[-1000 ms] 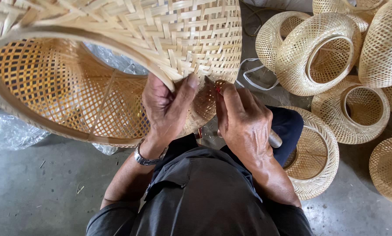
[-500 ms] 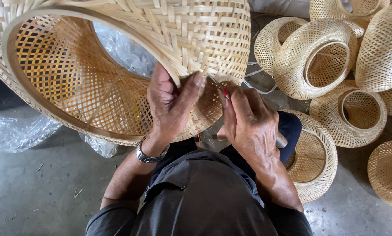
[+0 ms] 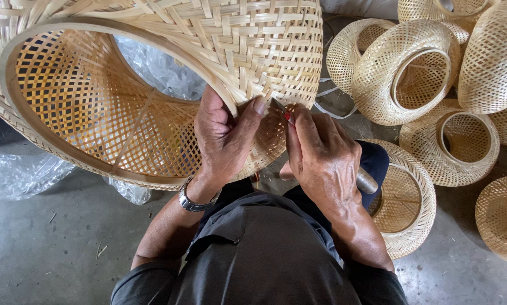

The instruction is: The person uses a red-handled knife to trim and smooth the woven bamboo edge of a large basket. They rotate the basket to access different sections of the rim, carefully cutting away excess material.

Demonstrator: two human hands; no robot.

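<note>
A large woven bamboo basket lies on its side across my lap, its round opening turned to the left. My left hand grips the basket's lower rim, thumb pressed against the outer weave. My right hand is closed on a small tool with a red part near its tip, and the tip touches the weave beside my left thumb. A wristwatch sits on my left wrist.
Several smaller woven bamboo shades are piled on the right, and one rests against my right knee. Clear plastic sheeting lies on the grey concrete floor at left. White cord lies behind the big basket.
The big basket has rotated and shifted, showing more of its opening. Both hands stay at the rim, and the right hand has closed in toward the left thumb.
</note>
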